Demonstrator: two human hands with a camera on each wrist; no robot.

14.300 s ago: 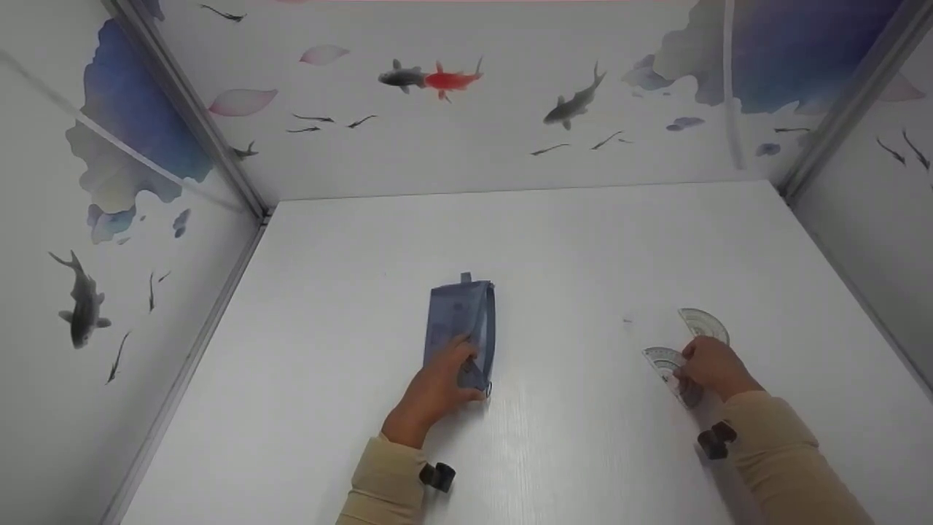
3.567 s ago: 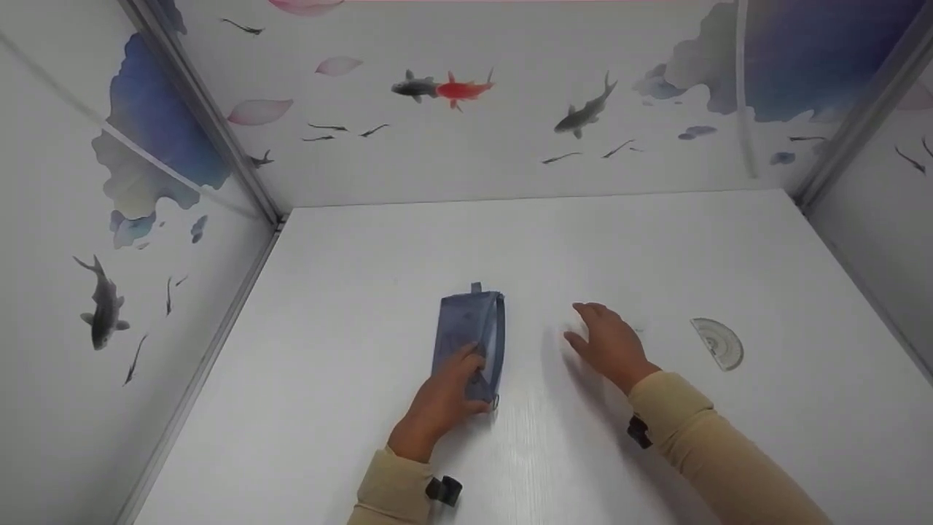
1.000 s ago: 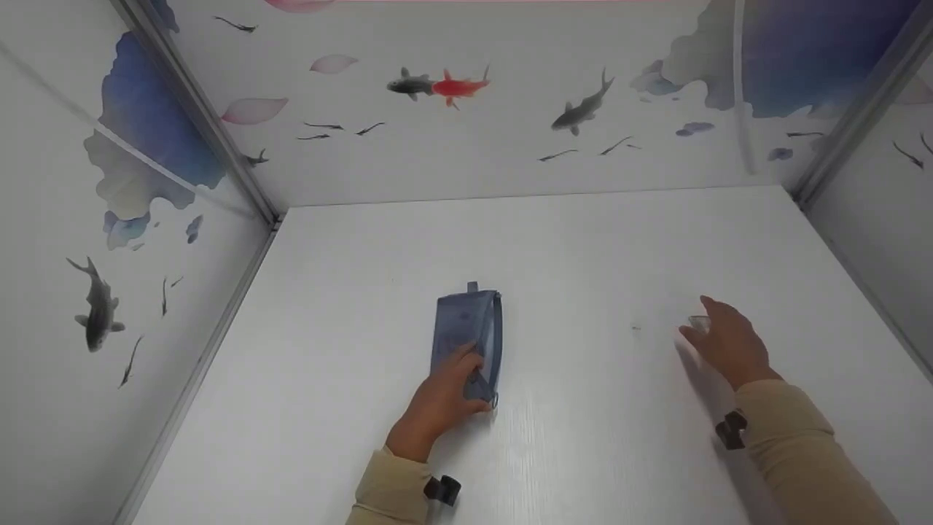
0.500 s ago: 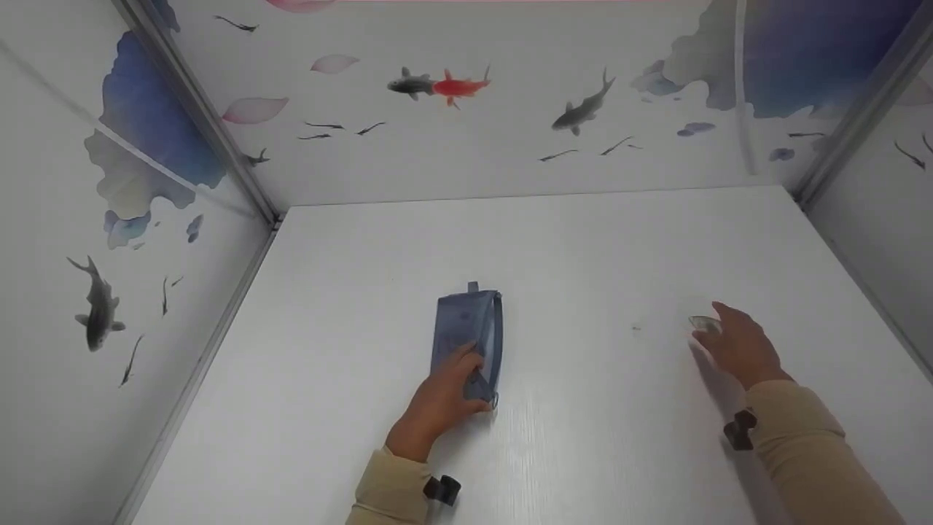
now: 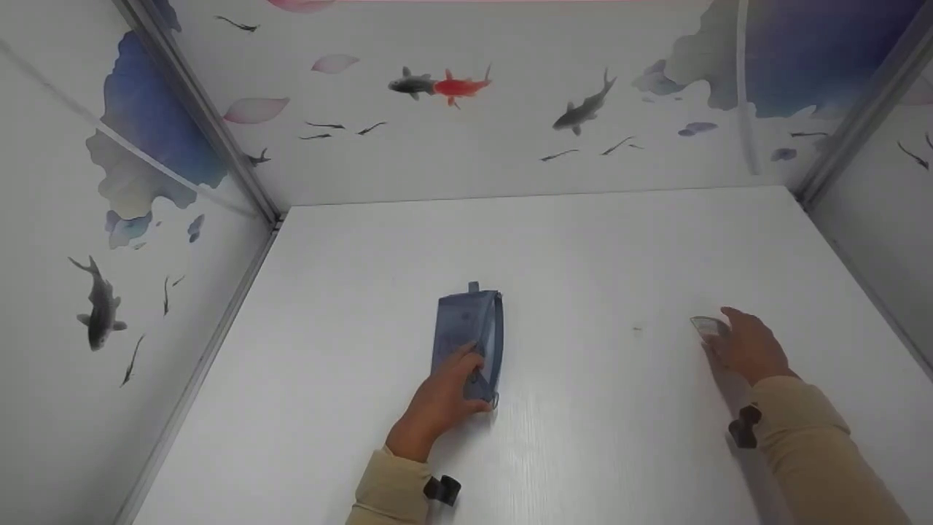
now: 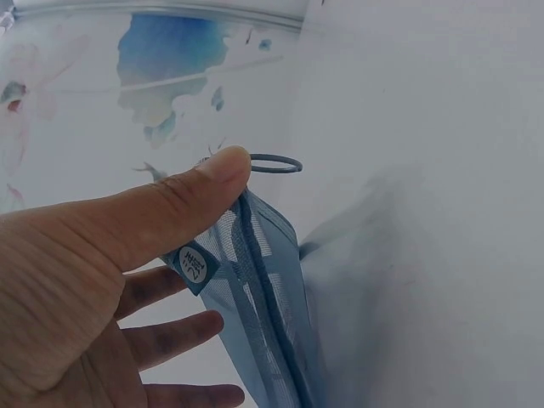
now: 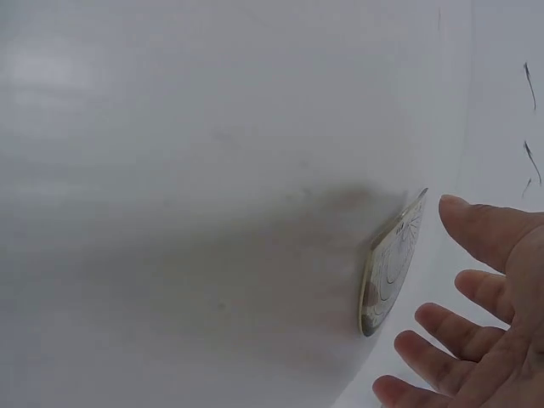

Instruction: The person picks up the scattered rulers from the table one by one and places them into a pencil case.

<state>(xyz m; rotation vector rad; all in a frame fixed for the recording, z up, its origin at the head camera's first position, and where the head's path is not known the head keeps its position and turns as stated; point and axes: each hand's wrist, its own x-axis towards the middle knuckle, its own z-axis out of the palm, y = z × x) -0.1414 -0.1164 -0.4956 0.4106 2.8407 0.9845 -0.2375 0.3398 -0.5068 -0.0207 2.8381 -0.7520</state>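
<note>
A blue mesh pencil case (image 5: 458, 321) with a zip lies on the white table, its mouth partly parted along the right side. My left hand (image 5: 439, 397) holds its near end, thumb at the corner by the ring (image 6: 276, 163) and fingers spread along the case. What is inside the case cannot be made out. At the right, a clear half-round protractor (image 7: 393, 270) lies flat on the table. Over its right part hovers my right hand (image 5: 754, 348), hiding some of it in the head view. In the right wrist view, the fingers are loosely spread and apart from the protractor.
A small faint mark or scrap (image 5: 637, 329) lies on the white table (image 5: 568, 248) between the case and the protractor. Printed walls with fish (image 5: 583, 109) enclose the table at the back and both sides.
Two protractors lay at the right earlier; one shows now. My right hand has gone from near the pencil case back to the right, drifting slightly further right lately. My left hand stays put.
</note>
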